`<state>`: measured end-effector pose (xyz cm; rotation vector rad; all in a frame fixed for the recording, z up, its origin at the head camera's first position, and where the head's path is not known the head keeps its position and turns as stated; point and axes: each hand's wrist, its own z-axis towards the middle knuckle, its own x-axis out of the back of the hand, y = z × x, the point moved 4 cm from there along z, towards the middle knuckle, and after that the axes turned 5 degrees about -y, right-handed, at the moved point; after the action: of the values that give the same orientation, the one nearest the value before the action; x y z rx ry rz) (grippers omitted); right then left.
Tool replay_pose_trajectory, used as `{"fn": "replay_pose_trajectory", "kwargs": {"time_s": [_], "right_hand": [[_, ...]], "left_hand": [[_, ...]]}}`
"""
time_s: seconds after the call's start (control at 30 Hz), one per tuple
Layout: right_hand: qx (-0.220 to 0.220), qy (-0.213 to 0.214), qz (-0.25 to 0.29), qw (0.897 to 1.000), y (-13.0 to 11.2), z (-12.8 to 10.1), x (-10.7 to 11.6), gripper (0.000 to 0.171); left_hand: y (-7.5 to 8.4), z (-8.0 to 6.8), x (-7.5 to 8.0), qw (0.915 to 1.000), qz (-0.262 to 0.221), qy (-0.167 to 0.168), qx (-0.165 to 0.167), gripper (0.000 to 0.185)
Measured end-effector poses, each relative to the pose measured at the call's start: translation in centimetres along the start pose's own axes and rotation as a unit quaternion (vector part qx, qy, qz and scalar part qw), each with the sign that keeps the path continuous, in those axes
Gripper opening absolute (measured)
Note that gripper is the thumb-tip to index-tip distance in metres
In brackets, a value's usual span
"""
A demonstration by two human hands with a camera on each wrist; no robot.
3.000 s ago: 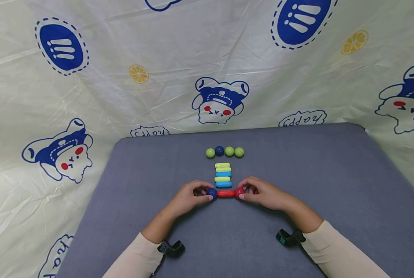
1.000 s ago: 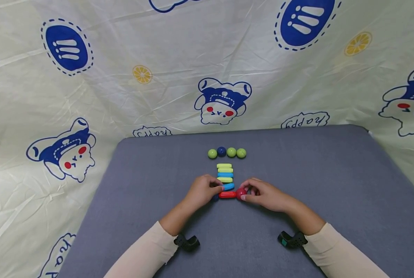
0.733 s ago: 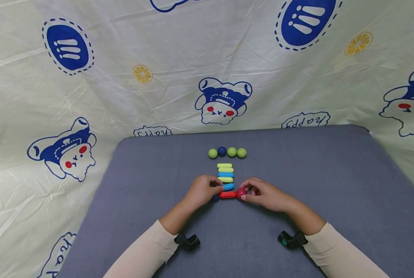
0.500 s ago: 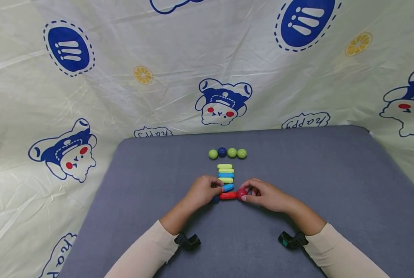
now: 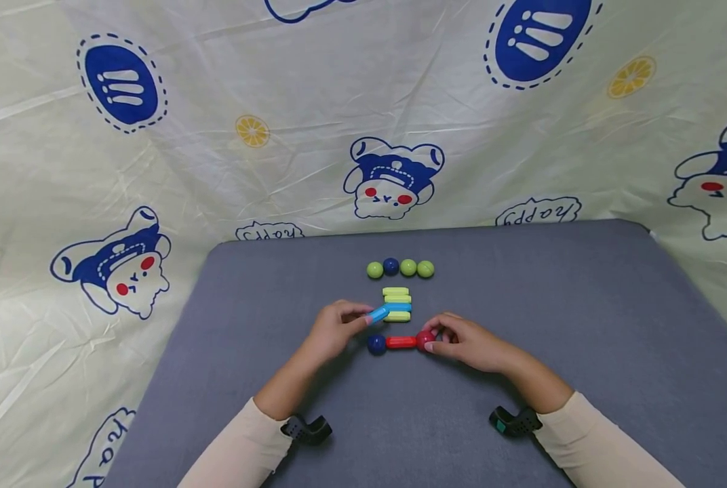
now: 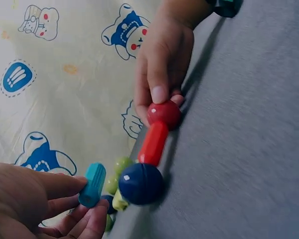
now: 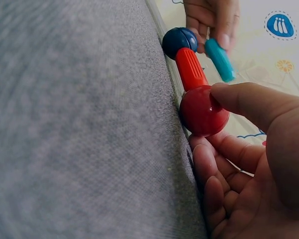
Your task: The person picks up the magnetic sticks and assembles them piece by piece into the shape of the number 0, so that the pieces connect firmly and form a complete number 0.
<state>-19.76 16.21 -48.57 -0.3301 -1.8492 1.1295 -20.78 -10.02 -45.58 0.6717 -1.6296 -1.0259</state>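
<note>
On the grey mat lies a chain: a dark blue ball, a red stick and a red ball. My right hand pinches the red ball between thumb and fingers. My left hand pinches one end of a light blue stick, held tilted just above and left of the dark blue ball. In the left wrist view the blue stick sits between thumb and fingertips, apart from the ball.
A stack of several yellow-green and blue sticks lies just beyond the chain. Further back is a row of green balls with one dark blue ball. A printed cream cloth rises behind the mat.
My left hand let go of the dark blue ball, took the nearest blue stick from the stack and drew it left and up. The right hand stayed on the red ball.
</note>
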Motion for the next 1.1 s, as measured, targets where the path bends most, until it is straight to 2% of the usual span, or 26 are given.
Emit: {"fn": "replay_pose_trajectory", "kwargs": {"time_s": [0.27,0.57,0.87,1.1], "right_hand": [[0.001,0.015,-0.010,1.000,0.1,0.0,0.1,0.027],[-0.007,0.012,-0.006,1.000,0.0,0.1,0.1,0.025],[-0.003,0.015,-0.016,1.000,0.1,0.1,0.3,0.029],[-0.013,0.011,-0.015,1.000,0.0,0.2,0.1,0.028]], "left_hand": [[-2.1,-1.7,0.7,0.9995,-0.019,0.002,0.027,0.023],[-3.4,-3.7,1.2,0.9967,-0.057,-0.007,0.058,0.025],[-3.4,-5.3,0.4,0.9915,-0.106,-0.042,0.063,0.026],[-3.4,-5.5,-0.5,0.9910,-0.101,-0.060,0.064,0.028]]}}
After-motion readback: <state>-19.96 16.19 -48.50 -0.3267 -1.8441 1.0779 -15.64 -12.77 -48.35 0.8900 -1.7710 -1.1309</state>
